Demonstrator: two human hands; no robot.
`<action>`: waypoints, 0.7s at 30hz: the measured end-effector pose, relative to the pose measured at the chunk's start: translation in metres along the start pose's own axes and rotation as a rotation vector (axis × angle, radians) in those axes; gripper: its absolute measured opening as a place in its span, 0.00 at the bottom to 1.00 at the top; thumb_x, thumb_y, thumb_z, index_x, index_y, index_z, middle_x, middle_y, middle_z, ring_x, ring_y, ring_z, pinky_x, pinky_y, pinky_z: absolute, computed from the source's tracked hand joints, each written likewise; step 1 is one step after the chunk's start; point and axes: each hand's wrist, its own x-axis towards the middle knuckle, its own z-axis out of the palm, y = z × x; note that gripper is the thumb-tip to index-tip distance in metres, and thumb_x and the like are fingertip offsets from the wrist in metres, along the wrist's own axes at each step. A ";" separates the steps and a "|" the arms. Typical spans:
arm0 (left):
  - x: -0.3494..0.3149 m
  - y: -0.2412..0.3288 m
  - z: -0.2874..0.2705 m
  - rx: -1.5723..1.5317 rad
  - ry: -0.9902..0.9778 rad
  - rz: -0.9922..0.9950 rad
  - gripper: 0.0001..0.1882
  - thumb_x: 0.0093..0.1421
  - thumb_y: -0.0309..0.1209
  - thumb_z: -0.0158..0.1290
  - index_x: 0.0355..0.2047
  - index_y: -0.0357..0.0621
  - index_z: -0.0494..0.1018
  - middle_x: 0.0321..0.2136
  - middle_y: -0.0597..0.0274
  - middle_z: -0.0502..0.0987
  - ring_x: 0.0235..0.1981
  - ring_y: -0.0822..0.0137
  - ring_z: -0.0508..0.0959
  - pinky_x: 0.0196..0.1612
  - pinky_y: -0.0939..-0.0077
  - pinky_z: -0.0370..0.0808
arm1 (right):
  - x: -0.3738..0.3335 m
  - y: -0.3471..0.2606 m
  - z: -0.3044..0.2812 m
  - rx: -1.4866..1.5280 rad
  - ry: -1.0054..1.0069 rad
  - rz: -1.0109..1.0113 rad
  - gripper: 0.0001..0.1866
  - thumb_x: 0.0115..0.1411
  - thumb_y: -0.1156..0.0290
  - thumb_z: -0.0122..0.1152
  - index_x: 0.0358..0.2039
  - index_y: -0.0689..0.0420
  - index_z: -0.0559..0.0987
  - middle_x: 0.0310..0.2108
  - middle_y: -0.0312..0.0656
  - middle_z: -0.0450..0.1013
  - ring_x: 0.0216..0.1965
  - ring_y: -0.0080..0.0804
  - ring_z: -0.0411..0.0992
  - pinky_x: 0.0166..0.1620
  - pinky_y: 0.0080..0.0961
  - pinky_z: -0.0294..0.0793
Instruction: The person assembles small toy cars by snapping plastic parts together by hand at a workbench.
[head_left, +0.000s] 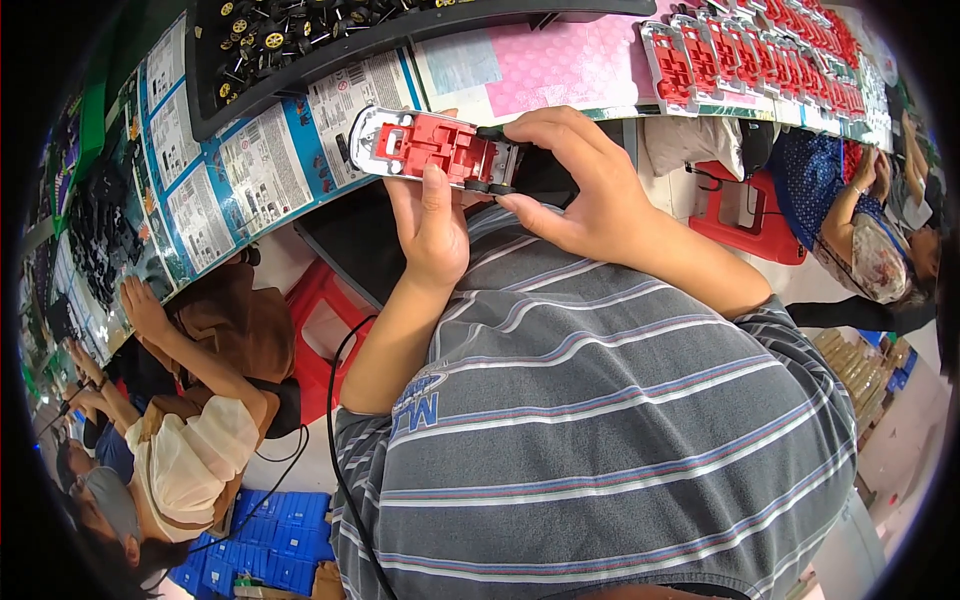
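Note:
A toy car [440, 145] with a white body and a red chassis lies underside up in my left hand [435, 235]. That hand supports it from below, its thumb pressed on the red chassis. My right hand [605, 195] is at the car's right end, thumb and forefinger pinching across the black wheels [490, 187] there. No wheels show at the car's left end. The car is above my lap, just in front of the table edge.
A black tray [430, 25] of small wheels sits on the table over printed sheets [255, 190]. Pink bubble wrap [570, 65] lies beside rows of red-and-white car bodies [750, 60]. At left, a co-worker's hand [145, 305] is near black parts [105, 235]. A cable [335, 420] hangs beside me.

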 end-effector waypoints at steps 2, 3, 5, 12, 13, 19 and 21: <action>0.000 -0.001 -0.001 -0.010 0.012 0.000 0.30 0.75 0.41 0.41 0.70 0.39 0.49 0.65 0.41 0.61 0.63 0.54 0.68 0.65 0.54 0.66 | 0.002 0.001 0.001 -0.004 -0.005 -0.009 0.30 0.48 0.72 0.76 0.51 0.64 0.75 0.49 0.51 0.75 0.50 0.49 0.75 0.53 0.36 0.75; 0.000 -0.001 -0.002 -0.023 0.010 -0.006 0.30 0.75 0.40 0.41 0.70 0.39 0.49 0.65 0.41 0.61 0.63 0.54 0.68 0.65 0.54 0.66 | 0.002 0.001 0.000 -0.009 -0.006 -0.011 0.30 0.48 0.72 0.76 0.51 0.64 0.75 0.49 0.51 0.75 0.49 0.49 0.75 0.53 0.36 0.75; 0.001 -0.002 -0.004 -0.035 0.007 -0.006 0.30 0.75 0.40 0.41 0.70 0.39 0.49 0.65 0.42 0.61 0.63 0.54 0.68 0.66 0.54 0.66 | 0.005 0.003 -0.004 0.000 0.020 -0.031 0.30 0.48 0.71 0.76 0.51 0.64 0.75 0.48 0.51 0.75 0.48 0.47 0.76 0.52 0.35 0.76; -0.003 -0.006 -0.009 -0.008 -0.137 -0.136 0.28 0.75 0.39 0.43 0.69 0.43 0.51 0.60 0.52 0.67 0.58 0.62 0.71 0.63 0.64 0.67 | 0.042 -0.003 -0.003 0.039 0.063 -0.058 0.29 0.49 0.68 0.77 0.51 0.63 0.77 0.45 0.47 0.77 0.42 0.38 0.77 0.47 0.31 0.77; -0.005 -0.009 -0.013 -0.009 -0.174 -0.168 0.27 0.75 0.40 0.43 0.69 0.45 0.52 0.60 0.53 0.68 0.58 0.63 0.71 0.63 0.66 0.66 | 0.048 -0.003 0.005 0.047 0.035 -0.056 0.29 0.49 0.68 0.77 0.50 0.62 0.77 0.44 0.48 0.77 0.42 0.40 0.77 0.47 0.32 0.78; -0.011 -0.019 -0.007 0.094 -0.149 -0.018 0.26 0.76 0.36 0.43 0.67 0.37 0.51 0.63 0.53 0.63 0.63 0.62 0.67 0.65 0.66 0.64 | 0.056 -0.012 0.032 -0.060 -0.070 0.082 0.26 0.51 0.65 0.75 0.48 0.62 0.78 0.42 0.49 0.75 0.43 0.47 0.76 0.45 0.34 0.78; -0.013 -0.019 -0.014 0.084 -0.131 -0.013 0.26 0.76 0.35 0.43 0.67 0.36 0.50 0.63 0.53 0.64 0.64 0.61 0.67 0.65 0.67 0.64 | 0.058 -0.012 0.036 -0.043 -0.074 0.076 0.26 0.51 0.65 0.75 0.48 0.61 0.77 0.42 0.49 0.75 0.43 0.48 0.76 0.44 0.34 0.78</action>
